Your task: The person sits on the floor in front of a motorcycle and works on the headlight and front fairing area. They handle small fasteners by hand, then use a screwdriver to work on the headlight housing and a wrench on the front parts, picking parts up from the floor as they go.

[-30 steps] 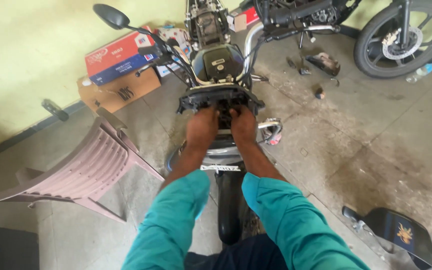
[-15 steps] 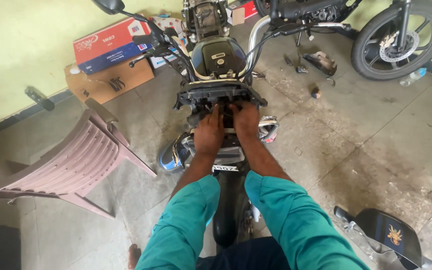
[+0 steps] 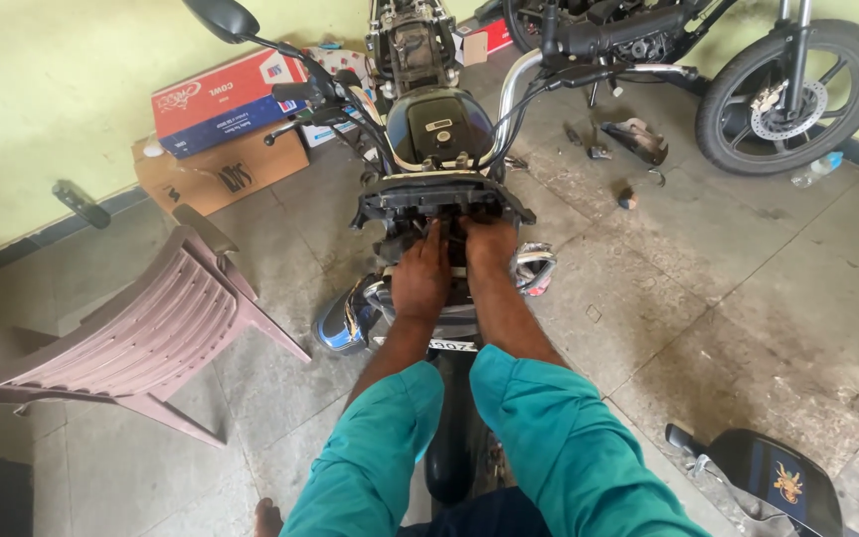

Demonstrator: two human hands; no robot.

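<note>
Both hands sit side by side on the stripped motorcycle (image 3: 439, 129), which stands in the middle of the floor with its nose pointing far. The left hand (image 3: 420, 273) and right hand (image 3: 489, 249) press down into the open frame just behind the black plastic housing (image 3: 444, 199), fingers tucked under it, so I cannot tell what they grip. A pink plastic chair (image 3: 141, 338) lies tipped at left, cardboard boxes (image 3: 226, 119) far left, and a 2nd motorcycle (image 3: 748, 70) far right.
</note>
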